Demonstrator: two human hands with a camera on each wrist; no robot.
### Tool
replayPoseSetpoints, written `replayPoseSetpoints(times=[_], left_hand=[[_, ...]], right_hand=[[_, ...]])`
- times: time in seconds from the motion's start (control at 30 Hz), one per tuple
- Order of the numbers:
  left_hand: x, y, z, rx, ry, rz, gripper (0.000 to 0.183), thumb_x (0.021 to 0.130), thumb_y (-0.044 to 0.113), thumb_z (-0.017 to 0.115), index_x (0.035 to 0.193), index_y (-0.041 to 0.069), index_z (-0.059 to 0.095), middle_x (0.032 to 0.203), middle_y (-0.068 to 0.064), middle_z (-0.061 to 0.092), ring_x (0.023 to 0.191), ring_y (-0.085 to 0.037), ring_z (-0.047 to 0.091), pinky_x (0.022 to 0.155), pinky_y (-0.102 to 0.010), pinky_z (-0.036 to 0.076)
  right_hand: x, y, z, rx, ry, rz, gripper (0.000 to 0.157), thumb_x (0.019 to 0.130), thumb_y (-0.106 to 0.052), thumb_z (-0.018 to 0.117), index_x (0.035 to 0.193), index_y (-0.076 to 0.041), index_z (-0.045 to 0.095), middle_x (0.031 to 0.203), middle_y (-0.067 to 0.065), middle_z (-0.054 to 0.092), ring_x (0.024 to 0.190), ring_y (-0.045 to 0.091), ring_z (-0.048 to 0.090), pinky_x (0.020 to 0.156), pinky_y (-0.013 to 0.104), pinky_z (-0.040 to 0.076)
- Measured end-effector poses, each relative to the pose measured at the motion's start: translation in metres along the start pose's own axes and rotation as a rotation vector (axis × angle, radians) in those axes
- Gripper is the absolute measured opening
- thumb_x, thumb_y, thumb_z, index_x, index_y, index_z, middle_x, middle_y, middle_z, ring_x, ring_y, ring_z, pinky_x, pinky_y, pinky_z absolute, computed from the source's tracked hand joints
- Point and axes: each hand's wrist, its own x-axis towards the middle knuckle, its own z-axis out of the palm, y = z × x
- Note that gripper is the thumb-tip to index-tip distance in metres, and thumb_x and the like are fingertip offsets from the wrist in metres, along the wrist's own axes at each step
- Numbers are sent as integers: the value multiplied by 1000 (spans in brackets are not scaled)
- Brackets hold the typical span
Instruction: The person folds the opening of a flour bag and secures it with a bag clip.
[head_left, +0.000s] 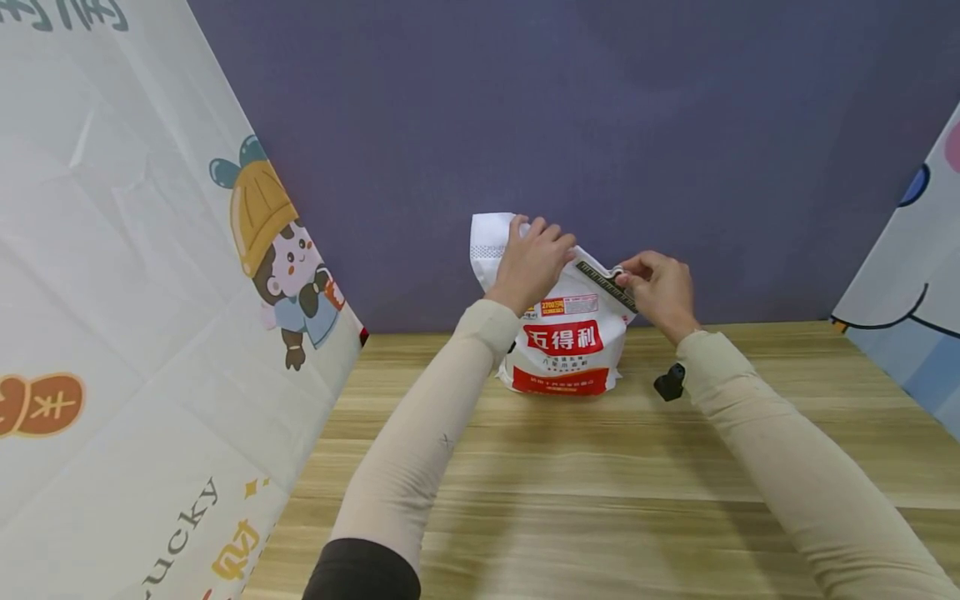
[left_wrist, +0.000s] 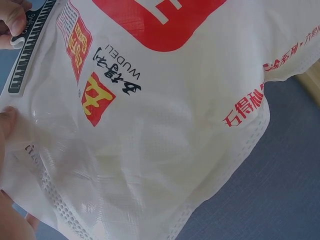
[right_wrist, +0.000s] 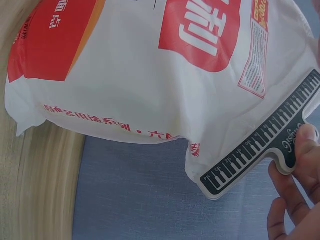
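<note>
A white flour bag [head_left: 562,337] with red printing stands upright at the back of the table, its top folded over at a slant. My left hand [head_left: 531,265] grips the folded top edge, fingers over it and the thumb on the near side. A black and white clip [right_wrist: 265,135] with a piano-key pattern sits across the right part of the fold. With thumb and fingers, my right hand [head_left: 662,287] pinches the clip's handle. In the left wrist view, the bag's front [left_wrist: 145,135] fills most of the picture, and only parts of the hands show at the left edge.
The wood-grain table [head_left: 570,492] runs up to a dark blue-grey backdrop [head_left: 600,100]. A small black object [head_left: 669,383] shows beside the right sleeve cuff. White printed sheets stand on the left [head_left: 112,275] and on the right [head_left: 918,275].
</note>
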Motion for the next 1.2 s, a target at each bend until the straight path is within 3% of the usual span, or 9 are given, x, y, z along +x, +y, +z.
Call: replayPoseSetpoints(times=[0.7, 0.93, 1.2], left_hand=[[-2, 0, -1, 3, 3, 0, 36, 110, 43, 41, 136, 32, 63, 133, 9, 67, 127, -14, 54, 122, -48, 27], [-1, 1, -2, 4, -10, -6, 36, 110, 44, 41, 137, 32, 61, 134, 9, 66, 129, -14, 54, 123, -48, 27], [-3, 1, -3, 3, -4, -3, 35, 109, 44, 42, 136, 32, 62, 134, 9, 66, 128, -15, 54, 122, -48, 27]], right_hand=[[-3, 1, -3, 20, -64, 12, 20, 94, -14, 74, 110, -1, 74, 102, 22, 76, 88, 34, 71, 72, 31, 48], [-5, 0, -3, 25, -94, 25, 23, 96, -13, 71, 115, 0, 72, 106, 24, 75, 91, 36, 71, 79, 48, 54], [-6, 1, -6, 42, -152, 22, 26, 99, -12, 67, 121, 0, 69, 109, 23, 72, 92, 33, 66, 79, 48, 54]])
